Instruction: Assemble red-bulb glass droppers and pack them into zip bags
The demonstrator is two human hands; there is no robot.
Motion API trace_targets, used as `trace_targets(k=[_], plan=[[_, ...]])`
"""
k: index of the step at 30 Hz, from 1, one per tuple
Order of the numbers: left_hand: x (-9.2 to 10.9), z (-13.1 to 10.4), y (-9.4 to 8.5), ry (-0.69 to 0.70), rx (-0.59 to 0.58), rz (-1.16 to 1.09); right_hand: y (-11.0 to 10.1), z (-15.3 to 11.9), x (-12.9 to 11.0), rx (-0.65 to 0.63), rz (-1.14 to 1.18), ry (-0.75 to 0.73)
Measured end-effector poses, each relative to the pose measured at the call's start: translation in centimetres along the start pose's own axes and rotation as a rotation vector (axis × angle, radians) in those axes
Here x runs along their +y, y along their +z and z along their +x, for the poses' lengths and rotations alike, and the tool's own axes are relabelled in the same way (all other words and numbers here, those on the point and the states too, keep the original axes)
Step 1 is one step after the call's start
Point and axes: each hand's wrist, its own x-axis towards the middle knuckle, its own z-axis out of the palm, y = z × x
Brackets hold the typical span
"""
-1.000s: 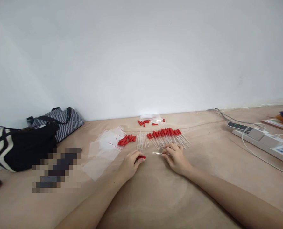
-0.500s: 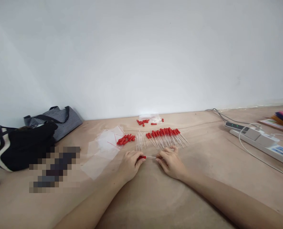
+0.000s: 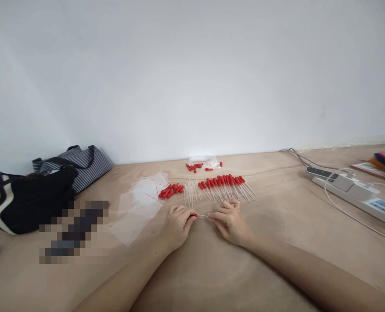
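My left hand [image 3: 178,223] is closed on a red rubber bulb [image 3: 195,215], most of which its fingers hide. From the bulb a thin clear dropper tube [image 3: 203,216] runs sideways to my right hand [image 3: 229,222], whose thumb and fingers pinch its other end. Just beyond my right hand lies a row of droppers with red bulbs [image 3: 223,181], their clear tubes slanting toward me. Bare clear tubes [image 3: 191,193] lie left of that row. Beside them is a pile of loose red bulbs [image 3: 170,190].
Clear plastic bags [image 3: 135,203] are spread on the table [image 3: 211,277] at left. More red bulbs [image 3: 194,166] lie near the wall. A black bag [image 3: 39,199] and a striped bag [image 3: 90,167] stand at far left. A power strip [image 3: 357,197] with cables sits at right.
My right hand has shifted slightly left, closer to my left hand, and less of the tube shows between them. Less of the red bulb is visible.
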Motion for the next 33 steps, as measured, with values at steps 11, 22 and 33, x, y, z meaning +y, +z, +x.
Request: trace_targets(k=[11, 22, 33], plan=[[0.3, 0.0, -0.1, 0.050, -0.017, 0.040, -0.2, 0.4, 0.5, -0.005, -0.152, -0.177], [0.8, 0.0, -0.3, 0.098, 0.036, 0.076, 0.4, 1.1, -0.5, -0.062, -0.054, 0.030], [1.0, 0.0, -0.3, 0.132, 0.016, 0.114, 0.6, 1.3, -0.8, -0.141, -0.003, 0.101]])
